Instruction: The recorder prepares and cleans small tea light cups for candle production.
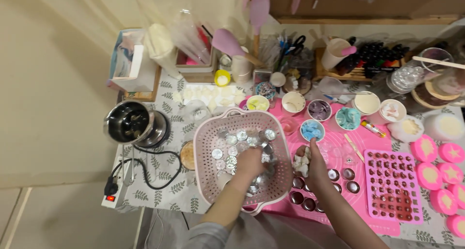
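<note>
1. Nearest the camera, two bare forearms rise from the bottom edge, with a grey sleeve at the left elbow.
2. The left hand (250,163) is sunk into a pink perforated basket (207,147), its fingers curled down among small round metal cups (236,143). Whether it actually grips one cannot be told, since the fingertips are hidden.
3. The metal cups fill the middle and upper part of the basket, most lying flat with their shiny bases up.
4. The right hand (315,166) rests on the pink mat (361,215) just right of the basket, its fingers bent around pale wax chunks (301,164); the thumb points up towards a small bowl of blue pieces (312,130).
5. Just beside the right wrist stand filled metal cups with dark contents (334,175), set in loose rows on the mat.
6. Farther right lies a pink silicone mould (393,186) with many small cavities, and beyond it round pink star-topped moulds (438,174).
7. Behind the mat, small bowls hold white, purple and teal pieces.
8. Left of the basket, a steel melting pot (130,123) sits on a heater, with a black cable (145,169) looping to a power strip.
</note>
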